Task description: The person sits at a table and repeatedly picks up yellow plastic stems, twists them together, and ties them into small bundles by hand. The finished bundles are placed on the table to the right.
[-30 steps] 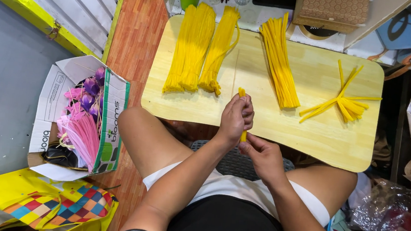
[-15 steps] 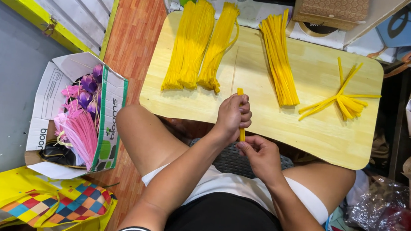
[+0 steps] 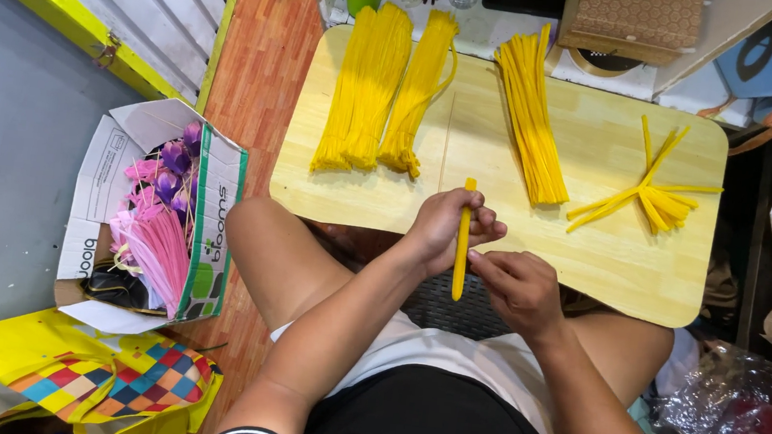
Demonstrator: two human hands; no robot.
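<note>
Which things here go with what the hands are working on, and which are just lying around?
In use: yellow fuzzy stem held by left hand and right hand; yellow stem bundles; wooden table.
Lying about: cardboard box of pink and purple flowers; yellow chequered bag.

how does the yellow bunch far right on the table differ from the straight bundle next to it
The far-right bunch is small, with its yellow strips splayed outward like a fan from a crossing point. The straight bundle is much thicker and longer, with its strips lying parallel in a tidy stack. The bunch sits near the table's right edge; the bundle lies nearer the middle. Both are the same yellow.
</note>
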